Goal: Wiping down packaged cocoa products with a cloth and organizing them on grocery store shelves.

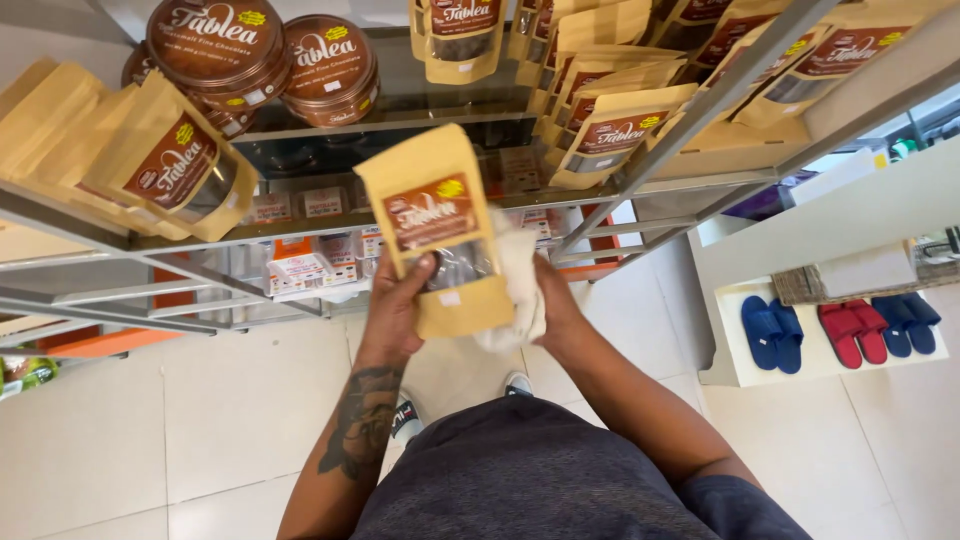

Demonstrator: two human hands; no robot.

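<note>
The person is standing at a glass-and-metal shelf rack and is holding one tan stand-up pouch in front of the body, above the tiled floor.

The left hand is grasping the pouch from its left side, with the thumb lying across the clear window in the lower front panel. The right hand is closing on a white cloth and is pressing it against the pouch's right edge and back; its fingers are hidden behind cloth and pouch, so the exact grip cannot be told.

The pouch is sitting between the two hands, touching both. Its long axis is running nearly upright, tilted slightly with the top leaning left, and the labelled face is turned toward the camera. The left hand is carrying it; the right hand is meeting it only through the cloth.

Beyond the hands, matching pouches are standing in rows on the shelf to the upper right, and another pouch is lying up-left. Round brown tins are stacked above the held pouch. Well to the right of the right hand, slippers in blue and red are lying on a low white stand.
</note>
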